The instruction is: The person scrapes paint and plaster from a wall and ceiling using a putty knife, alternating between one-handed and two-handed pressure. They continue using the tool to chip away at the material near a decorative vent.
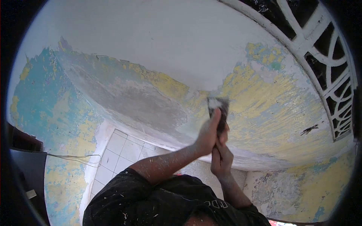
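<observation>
A wide-bladed paint scraper has its blade edge against the wall, where white paint meets a patchy yellow and blue-green layer. Wrapped around the scraper near the blade is my left hand, its thumb lying along the tool. Just below it, my right hand is closed around the lower end of the handle, which is mostly hidden by the fingers. White specks cover both forearms. Slight motion blur softens the blade and hands.
A white decorative grille curves along the upper right. White floor tiles show below the wall. At left stands a dark cabinet-like object, with a thin cable by it. Bare grey plaster shows left of the scraper.
</observation>
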Available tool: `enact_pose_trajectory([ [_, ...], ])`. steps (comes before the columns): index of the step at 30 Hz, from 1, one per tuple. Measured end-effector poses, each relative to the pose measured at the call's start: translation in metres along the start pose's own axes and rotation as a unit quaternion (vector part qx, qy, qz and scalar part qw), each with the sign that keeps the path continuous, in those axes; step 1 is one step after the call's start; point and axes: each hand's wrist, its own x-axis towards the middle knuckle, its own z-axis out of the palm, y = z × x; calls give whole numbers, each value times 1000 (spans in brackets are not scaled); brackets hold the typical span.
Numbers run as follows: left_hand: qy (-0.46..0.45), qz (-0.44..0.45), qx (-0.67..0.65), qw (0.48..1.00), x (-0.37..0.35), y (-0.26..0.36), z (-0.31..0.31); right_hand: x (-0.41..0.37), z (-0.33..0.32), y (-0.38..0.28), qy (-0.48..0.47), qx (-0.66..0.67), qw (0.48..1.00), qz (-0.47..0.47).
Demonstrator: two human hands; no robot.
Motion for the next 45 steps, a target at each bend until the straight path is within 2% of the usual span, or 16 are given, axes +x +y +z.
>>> enact_pose_trajectory([
  [3, -16, -36, 26, 999, 9, 4, 2, -6, 0, 4, 4, -34, 999, 18],
  [5, 18, 28, 8, 999, 21, 16, -3, 10, 7, 15, -43, 11, 995, 86],
  [7, 47, 24, 23, 998, 20, 16, -2, 11, 10, 15, -18, 26, 998, 61],
  [13, -22, -32, 22, 999, 0, 0, 7, -12, -10, -8, -7, -37, 999, 24],
  [15, 89, 4, 26, 996, 23, 24, 0, 18, 6, 1, -35, -21, 995, 89],
  [17, 30, 86, -5, 996, 25, 57, 3, 55, 14, -3, -50, -9, 998, 41],
  [19, 52, 94, -6, 994, 23, 66, 8, 58, 14, -9, -37, -3, 999, 21],
  [25, -35, -32, 22, 999, -4, -6, 2, -10, 0, -3, 6, -21, 1000, 15],
  [27, -18, -26, 62, 998, 10, 8, -2, -4, 2, 3, -2, -40, 999, 15],
  [31, 19, 78, 14, 997, 26, 43, 1, 45, 11, 3, -11, 18, 1000, -9],
  [33, 7, 55, 6, 998, 16, 37, 6, 34, 4, -8, -20, 10, 999, 36],
  [37, -27, -28, 16, 999, -6, -11, 8, -4, -7, -10, 7, -17, 1000, 17],
  [38, 3, -47, 32, 998, 1, -10, 3, 2, -4, -11, -8, -17, 998, 52],
  [39, 53, -36, 14, 998, 16, 5, 1, 6, -3, -11, -23, -19, 995, 91],
  [40, 46, -22, 10, 999, 17, 13, 1, 15, -1, -7, -30, 37, 994, 102],
  [45, 54, -14, -7, 998, 13, -1, 7, 0, -10, -6, -32, 0, 993, 112],
])
